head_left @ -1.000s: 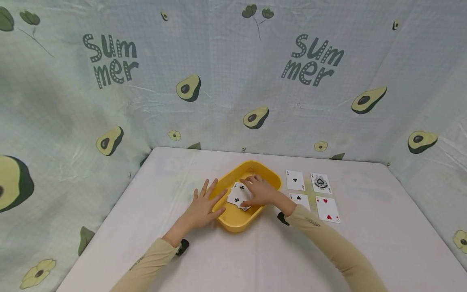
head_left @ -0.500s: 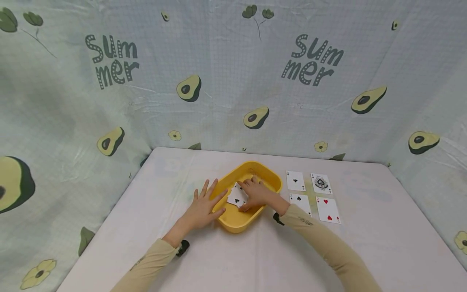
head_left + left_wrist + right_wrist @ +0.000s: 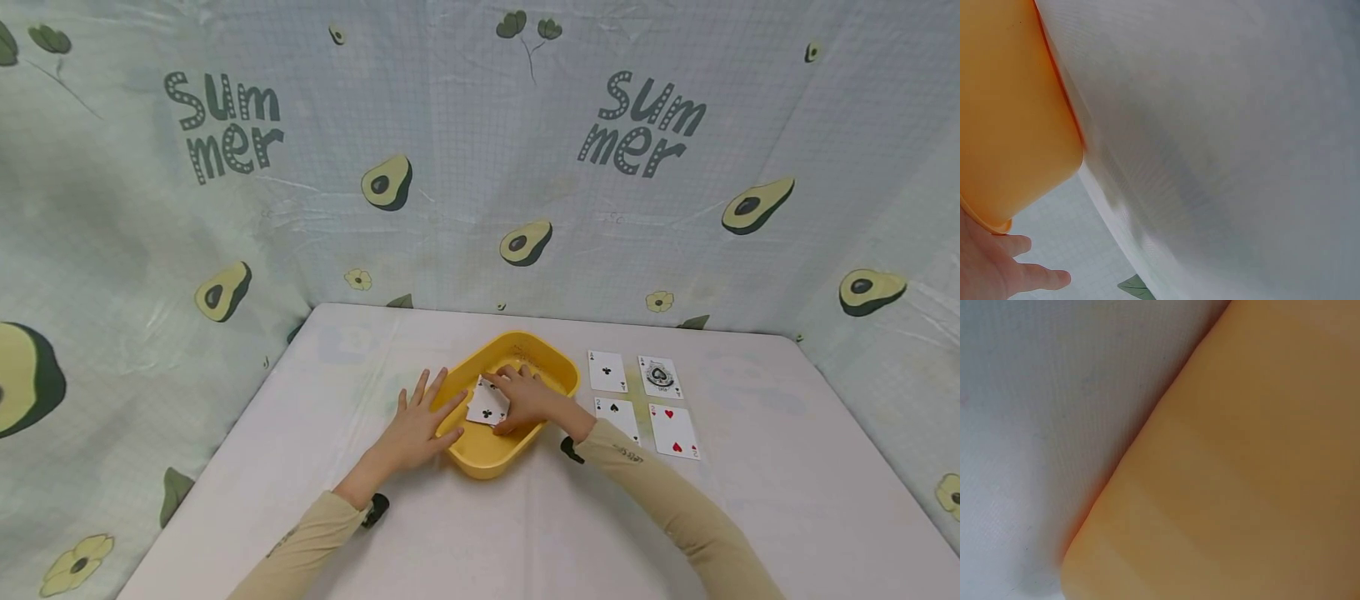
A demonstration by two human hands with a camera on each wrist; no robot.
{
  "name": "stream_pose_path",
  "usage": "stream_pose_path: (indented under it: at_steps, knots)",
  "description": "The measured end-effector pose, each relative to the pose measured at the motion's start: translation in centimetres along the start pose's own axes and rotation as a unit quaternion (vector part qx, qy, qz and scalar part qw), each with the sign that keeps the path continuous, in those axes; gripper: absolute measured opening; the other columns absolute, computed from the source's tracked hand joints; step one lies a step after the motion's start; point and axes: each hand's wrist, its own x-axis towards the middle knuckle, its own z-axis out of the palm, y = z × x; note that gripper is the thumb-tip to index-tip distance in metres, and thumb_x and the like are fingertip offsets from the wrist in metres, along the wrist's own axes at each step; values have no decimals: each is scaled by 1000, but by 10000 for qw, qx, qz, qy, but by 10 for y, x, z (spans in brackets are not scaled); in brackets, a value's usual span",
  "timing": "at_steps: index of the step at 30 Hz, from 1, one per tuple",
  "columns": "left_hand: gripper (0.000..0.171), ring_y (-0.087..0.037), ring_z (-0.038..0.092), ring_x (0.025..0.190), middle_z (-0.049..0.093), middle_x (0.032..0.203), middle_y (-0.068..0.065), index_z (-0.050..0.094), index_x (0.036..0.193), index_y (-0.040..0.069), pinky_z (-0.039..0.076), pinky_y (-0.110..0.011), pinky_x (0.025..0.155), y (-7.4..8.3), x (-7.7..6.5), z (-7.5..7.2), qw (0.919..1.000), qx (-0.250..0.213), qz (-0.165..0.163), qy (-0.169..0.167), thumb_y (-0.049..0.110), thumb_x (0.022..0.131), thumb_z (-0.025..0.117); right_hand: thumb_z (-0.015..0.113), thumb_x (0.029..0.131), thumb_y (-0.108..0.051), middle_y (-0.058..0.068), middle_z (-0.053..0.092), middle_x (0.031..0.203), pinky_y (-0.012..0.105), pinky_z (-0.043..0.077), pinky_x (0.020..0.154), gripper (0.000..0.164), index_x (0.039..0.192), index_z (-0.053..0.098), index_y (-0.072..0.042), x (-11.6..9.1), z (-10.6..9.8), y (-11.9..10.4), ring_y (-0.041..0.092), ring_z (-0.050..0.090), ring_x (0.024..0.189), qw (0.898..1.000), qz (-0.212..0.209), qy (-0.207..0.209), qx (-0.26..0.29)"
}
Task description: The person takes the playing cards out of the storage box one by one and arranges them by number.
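inside rim [image 3: 518, 335], right hand [image 3: 527, 398] on cards [image 3: 486, 407]

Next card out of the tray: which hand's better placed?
Likely the right hand: it reaches inside the yellow tray, over the card stack, nearer the four laid-out cards. The left hand lies spread at the left rim.

Two hands, a left hand [image 3: 413, 427] and a right hand [image 3: 528, 402], in two sleeves [image 3: 667, 500] with two dark wrist devices [image 3: 377, 510], meet at one yellow tray [image 3: 480, 456]. Under the right hand is one stack of cards [image 3: 487, 407], its exact count hidden. To the right of that hand, four playing cards [image 3: 673, 432], two aces and two twos, lie on one counter [image 3: 600, 533]. Beyond both hands, one backdrop [image 3: 457, 108] shows two "summer" prints [image 3: 643, 123], six large avocados [image 3: 387, 182] and four yellow flowers [image 3: 358, 279].
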Motion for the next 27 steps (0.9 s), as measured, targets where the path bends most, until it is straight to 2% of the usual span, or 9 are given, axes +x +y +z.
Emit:
stream_pose_path:
  at_steps: [5, 8, 12, 16, 20, 27]
  knots:
    - [55, -40, 1, 137, 7, 151, -11, 32, 139, 26, 15, -70, 96, -1, 0, -1, 10000, -30, 9, -26, 47, 89, 43, 73, 68, -42, 11, 36, 133, 47, 34, 99, 87, 140, 28, -23, 0, -1, 1, 31, 34, 120, 9998, 14, 11, 172]
    - [55, -41, 2, 137, 7, 151, -12, 32, 139, 26, 15, -70, 96, -1, 0, 0, 10000, -23, 29, -15, 47, 89, 43, 75, 67, -40, 12, 36, 127, 38, 40, 92, 89, 140, 29, -22, 0, -1, 3, 25, 38, 111, 9993, 42, 39, 362]
    - [55, -41, 1, 137, 7, 151, -12, 32, 139, 26, 15, -70, 96, -2, 1, 1, 10000, 10, 47, 5, 48, 89, 42, 77, 65, -40, 11, 36, 125, 33, 43, 89, 92, 140, 28, -21, -1, -3, 4, 21, 41, 105, 9986, 87, 51, 520]
    - [55, -40, 0, 137, 8, 151, -13, 33, 139, 26, 14, -70, 96, -4, 2, 2, 10000, -16, 61, 33, 47, 89, 43, 76, 63, -45, 10, 38, 129, 34, 41, 95, 94, 140, 28, -19, -2, -6, 7, 21, 44, 110, 9994, -30, 87, 324]
    - [54, -39, -1, 137, 9, 151, -14, 33, 139, 26, 14, -70, 96, -5, 2, 3, 10000, -59, 56, 37, 47, 89, 43, 75, 64, -47, 10, 39, 134, 40, 31, 104, 94, 140, 29, -17, -6, -9, 10, 25, 38, 123, 9994, -224, 200, 159]
    - [53, -42, 4, 136, 10, 150, -14, 32, 138, 28, 16, -70, 95, -3, 1, 2, 10000, -5, 47, 80, 45, 89, 44, 73, 71, -34, 16, 33, 137, 45, 32, 102, 84, 140, 29, -13, -17, -17, 17, 32, 31, 126, 9965, -519, 503, 410]
